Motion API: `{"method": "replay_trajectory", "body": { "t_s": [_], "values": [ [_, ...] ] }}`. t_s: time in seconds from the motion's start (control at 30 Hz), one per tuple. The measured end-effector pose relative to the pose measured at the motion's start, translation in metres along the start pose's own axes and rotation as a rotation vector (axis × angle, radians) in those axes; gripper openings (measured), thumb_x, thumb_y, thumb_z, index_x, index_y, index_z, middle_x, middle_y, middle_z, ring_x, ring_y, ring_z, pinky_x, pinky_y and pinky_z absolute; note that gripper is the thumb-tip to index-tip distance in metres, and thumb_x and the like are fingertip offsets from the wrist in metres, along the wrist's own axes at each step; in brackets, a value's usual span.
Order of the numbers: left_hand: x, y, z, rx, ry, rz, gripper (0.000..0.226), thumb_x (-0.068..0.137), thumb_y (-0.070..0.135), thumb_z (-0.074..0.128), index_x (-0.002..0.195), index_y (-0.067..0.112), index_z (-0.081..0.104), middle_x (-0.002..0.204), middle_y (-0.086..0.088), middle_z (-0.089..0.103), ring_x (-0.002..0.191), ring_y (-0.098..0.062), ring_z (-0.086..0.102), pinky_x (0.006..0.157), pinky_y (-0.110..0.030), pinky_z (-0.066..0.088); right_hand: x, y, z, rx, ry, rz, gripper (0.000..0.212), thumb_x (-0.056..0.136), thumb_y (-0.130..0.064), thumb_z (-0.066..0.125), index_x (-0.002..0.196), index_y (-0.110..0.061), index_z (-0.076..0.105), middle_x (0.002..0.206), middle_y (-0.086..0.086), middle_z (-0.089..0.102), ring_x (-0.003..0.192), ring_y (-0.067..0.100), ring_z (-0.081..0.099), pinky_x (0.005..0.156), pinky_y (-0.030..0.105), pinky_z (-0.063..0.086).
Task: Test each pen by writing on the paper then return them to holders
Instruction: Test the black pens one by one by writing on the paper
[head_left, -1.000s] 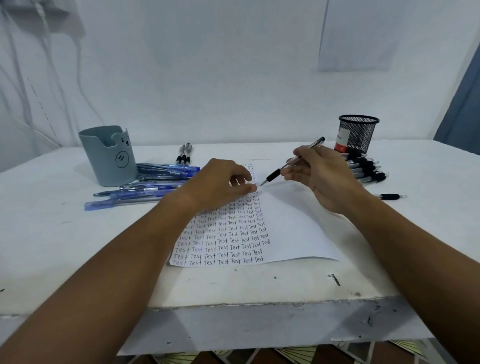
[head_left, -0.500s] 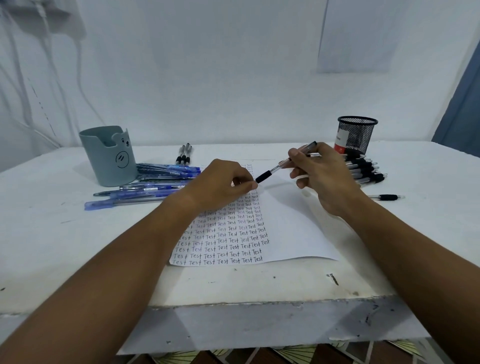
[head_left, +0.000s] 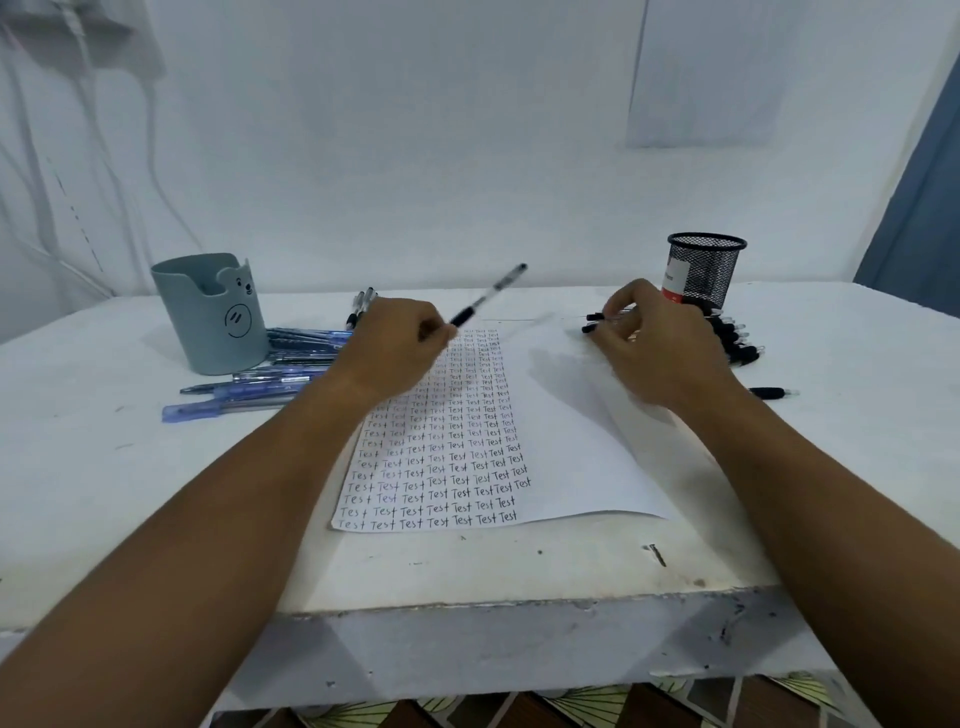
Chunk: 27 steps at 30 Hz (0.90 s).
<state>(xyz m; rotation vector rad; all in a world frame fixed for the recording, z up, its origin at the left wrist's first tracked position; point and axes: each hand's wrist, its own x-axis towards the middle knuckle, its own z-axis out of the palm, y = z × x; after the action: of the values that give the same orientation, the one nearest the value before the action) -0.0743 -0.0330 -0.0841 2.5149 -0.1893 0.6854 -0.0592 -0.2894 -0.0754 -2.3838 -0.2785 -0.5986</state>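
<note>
A white paper filled with rows of "Test" lies mid-table. My left hand pinches a black-grip pen by its tip end; the pen slants up and to the right above the paper's top edge. My right hand curls over the row of black pens beside the black mesh holder and pinches pens whose tips stick out to the left. A grey-blue bear-face holder stands at the left with blue pens lying beside it.
Two or three dark pens lie behind my left hand. One black pen lies alone right of my right forearm. A small screw sits near the table's front edge. A wall rises close behind the table.
The pen passed from my right hand to my left, which lifted it over the paper's top. My right hand moved right to the black pens and took hold there.
</note>
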Motion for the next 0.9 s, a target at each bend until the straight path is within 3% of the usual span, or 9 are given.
{"method": "replay_trajectory", "body": {
  "t_s": [0.1,0.17,0.3,0.4,0.53,0.7,0.9],
  "values": [
    [0.006,-0.021,-0.008,0.067,0.142,-0.151,0.022,0.096,0.021,0.058,0.095,0.003,0.070,0.075,-0.006,0.065,0.052,-0.015,0.057,0.051,-0.026,0.045,-0.007,0.000,-0.009,-0.392,-0.056,-0.064,0.015,0.082,-0.022,0.055,0.096,-0.021,0.061,0.093,-0.001,0.066,0.088,0.025,0.056,0.075,0.032,0.042],
    [0.011,-0.035,-0.015,0.199,0.196,-0.239,0.027,0.097,0.024,0.055,0.095,0.002,0.070,0.076,-0.011,0.065,0.054,-0.017,0.053,0.056,-0.027,0.043,-0.010,-0.001,-0.013,-0.532,-0.116,-0.073,0.019,0.078,-0.018,0.055,0.096,-0.019,0.061,0.098,0.002,0.065,0.094,0.027,0.058,0.077,0.033,0.043],
    [0.020,-0.065,-0.022,0.371,0.207,-0.384,0.032,0.096,0.023,0.052,0.096,-0.004,0.069,0.089,-0.023,0.067,0.080,-0.035,0.060,0.072,-0.037,0.047,-0.015,-0.002,-0.016,-0.686,-0.205,-0.098,0.019,0.080,-0.016,0.058,0.098,-0.019,0.062,0.101,0.002,0.064,0.099,0.025,0.059,0.075,0.031,0.041],
    [0.025,-0.078,-0.022,0.431,0.188,-0.423,0.028,0.094,0.019,0.053,0.092,-0.004,0.068,0.090,-0.025,0.066,0.090,-0.040,0.060,0.072,-0.038,0.047,-0.017,-0.001,-0.015,-0.757,-0.243,-0.103,0.018,0.083,-0.012,0.055,0.098,-0.018,0.063,0.101,0.003,0.063,0.097,0.026,0.061,0.074,0.030,0.039],
    [0.031,-0.080,-0.024,0.485,0.145,-0.443,0.021,0.091,0.018,0.055,0.084,-0.001,0.064,0.090,-0.024,0.065,0.092,-0.041,0.059,0.075,-0.040,0.048,-0.017,-0.002,-0.015,-0.766,-0.259,-0.108,0.019,0.083,-0.010,0.055,0.099,-0.018,0.062,0.102,0.003,0.062,0.098,0.026,0.060,0.074,0.031,0.038],
    [0.040,-0.084,-0.026,0.490,0.137,-0.469,0.023,0.088,0.014,0.058,0.069,0.004,0.050,0.088,-0.025,0.063,0.090,-0.041,0.059,0.067,-0.038,0.043,-0.015,0.000,-0.011,-0.683,-0.267,-0.169,0.025,0.082,-0.010,0.054,0.104,-0.019,0.061,0.104,0.002,0.063,0.101,0.025,0.058,0.076,0.032,0.043],
    [0.051,-0.087,-0.021,0.462,0.132,-0.512,0.024,0.091,0.019,0.060,0.080,0.001,0.049,0.103,-0.028,0.060,0.100,-0.044,0.056,0.081,-0.045,0.050,-0.011,-0.002,0.000,-0.388,-0.284,-0.318,0.033,0.079,-0.001,0.050,0.101,-0.022,0.063,0.101,-0.004,0.066,0.098,0.020,0.057,0.075,0.031,0.045]
  ]
}}
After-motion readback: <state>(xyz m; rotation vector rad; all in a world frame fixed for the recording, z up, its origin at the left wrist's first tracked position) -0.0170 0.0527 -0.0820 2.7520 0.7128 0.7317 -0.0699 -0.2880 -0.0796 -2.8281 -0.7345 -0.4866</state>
